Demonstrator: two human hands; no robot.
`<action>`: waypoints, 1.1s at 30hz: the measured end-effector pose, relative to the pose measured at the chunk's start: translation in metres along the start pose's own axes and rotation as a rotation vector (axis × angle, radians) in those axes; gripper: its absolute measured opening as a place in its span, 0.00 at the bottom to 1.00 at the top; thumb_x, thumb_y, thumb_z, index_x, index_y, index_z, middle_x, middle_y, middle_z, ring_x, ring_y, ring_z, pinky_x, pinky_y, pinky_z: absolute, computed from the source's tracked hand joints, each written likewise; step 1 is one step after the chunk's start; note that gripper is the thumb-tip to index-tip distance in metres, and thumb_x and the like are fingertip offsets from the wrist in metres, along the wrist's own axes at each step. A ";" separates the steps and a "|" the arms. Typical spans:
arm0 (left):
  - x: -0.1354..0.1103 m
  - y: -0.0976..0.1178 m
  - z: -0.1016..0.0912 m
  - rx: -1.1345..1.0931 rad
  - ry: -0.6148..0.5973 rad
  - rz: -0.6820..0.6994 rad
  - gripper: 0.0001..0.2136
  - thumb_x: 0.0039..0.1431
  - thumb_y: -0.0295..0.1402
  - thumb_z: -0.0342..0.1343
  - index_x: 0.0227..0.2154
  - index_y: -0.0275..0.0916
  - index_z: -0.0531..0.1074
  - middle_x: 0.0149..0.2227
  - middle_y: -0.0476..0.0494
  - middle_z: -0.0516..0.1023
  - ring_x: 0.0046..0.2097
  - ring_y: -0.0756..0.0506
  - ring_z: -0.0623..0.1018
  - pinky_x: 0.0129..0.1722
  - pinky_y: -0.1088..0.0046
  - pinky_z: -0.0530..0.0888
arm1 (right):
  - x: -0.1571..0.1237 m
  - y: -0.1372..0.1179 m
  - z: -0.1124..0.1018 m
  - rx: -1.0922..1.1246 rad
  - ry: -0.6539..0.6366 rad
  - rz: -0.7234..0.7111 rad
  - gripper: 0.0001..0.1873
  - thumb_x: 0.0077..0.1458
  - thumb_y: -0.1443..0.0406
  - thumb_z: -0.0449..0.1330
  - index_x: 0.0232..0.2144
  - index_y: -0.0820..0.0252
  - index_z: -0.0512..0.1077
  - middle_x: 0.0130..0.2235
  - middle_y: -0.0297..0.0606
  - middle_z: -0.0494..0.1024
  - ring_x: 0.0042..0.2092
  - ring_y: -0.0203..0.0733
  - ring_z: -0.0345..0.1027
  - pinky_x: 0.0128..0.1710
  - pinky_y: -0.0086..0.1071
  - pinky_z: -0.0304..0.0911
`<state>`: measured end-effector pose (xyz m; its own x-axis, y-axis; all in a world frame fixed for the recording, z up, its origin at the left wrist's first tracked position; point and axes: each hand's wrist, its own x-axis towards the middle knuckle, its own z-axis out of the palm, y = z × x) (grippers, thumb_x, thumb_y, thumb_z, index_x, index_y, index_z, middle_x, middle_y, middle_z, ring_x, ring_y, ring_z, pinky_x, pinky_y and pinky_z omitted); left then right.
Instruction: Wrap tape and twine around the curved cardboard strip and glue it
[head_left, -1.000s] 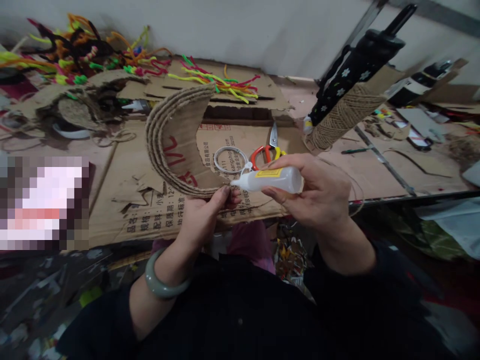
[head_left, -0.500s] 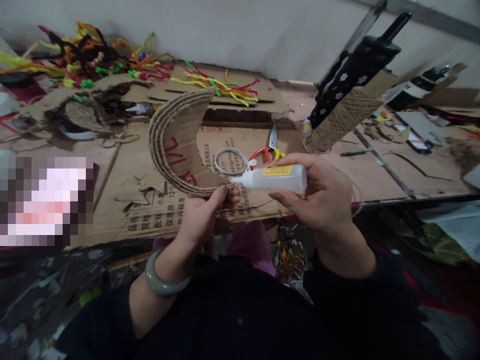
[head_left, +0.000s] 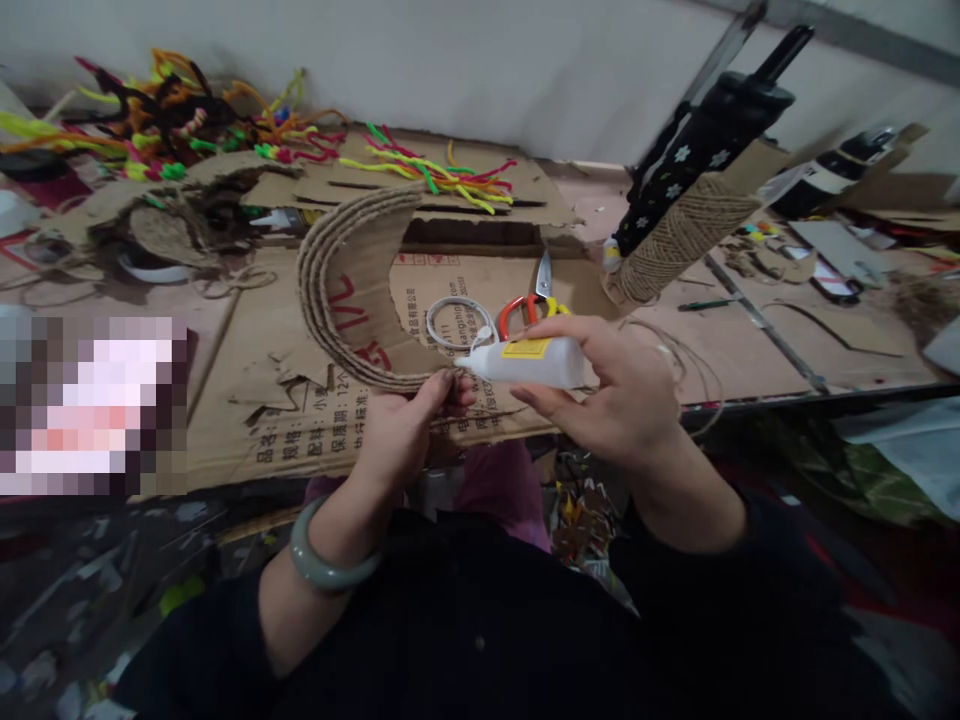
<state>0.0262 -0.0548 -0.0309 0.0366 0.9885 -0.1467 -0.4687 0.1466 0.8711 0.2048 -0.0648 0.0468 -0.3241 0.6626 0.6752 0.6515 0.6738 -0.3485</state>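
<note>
Fingers and thumb of the left hand point(head_left: 405, 425), with a smooth grey-green bangle point(head_left: 332, 572) worn on the wrist, are pinched narrowly on the lower end of a brown cardboard crescent point(head_left: 360, 265) edged with rows of coarse twine. The crescent is held over a printed sheet of brown cardboard point(head_left: 304, 430). Farther right, a thin white hoop point(head_left: 430, 322) is laid on the sheet, and bright fuzzy stems point(head_left: 457, 178) are strewn behind it. Red-and-yellow-handled scissors point(head_left: 535, 302) are placed just beside the hoop. A translucent white squeeze bottle point(head_left: 556, 364) with a yellow label is gripped, nearly level, between the thumb and fingers of the right hand point(head_left: 630, 390); its nozzle is pointed left at the crescent's lower end, but whether contact is made cannot be told. At the right, a cone of brown twine point(head_left: 679, 240) is set alongside a black tube-like object point(head_left: 701, 150) patterned with white flowers.
</note>
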 end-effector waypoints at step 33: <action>-0.001 -0.001 -0.002 0.080 0.005 0.013 0.10 0.50 0.38 0.65 0.26 0.34 0.78 0.27 0.41 0.82 0.27 0.46 0.81 0.27 0.73 0.79 | 0.004 0.000 0.006 -0.063 0.038 -0.035 0.12 0.52 0.54 0.65 0.36 0.52 0.72 0.34 0.32 0.81 0.35 0.40 0.77 0.34 0.33 0.74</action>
<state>0.0250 -0.0556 -0.0321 0.0267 0.9902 -0.1370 -0.3974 0.1363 0.9075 0.1997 -0.0606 0.0456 -0.3220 0.6252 0.7110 0.6828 0.6736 -0.2831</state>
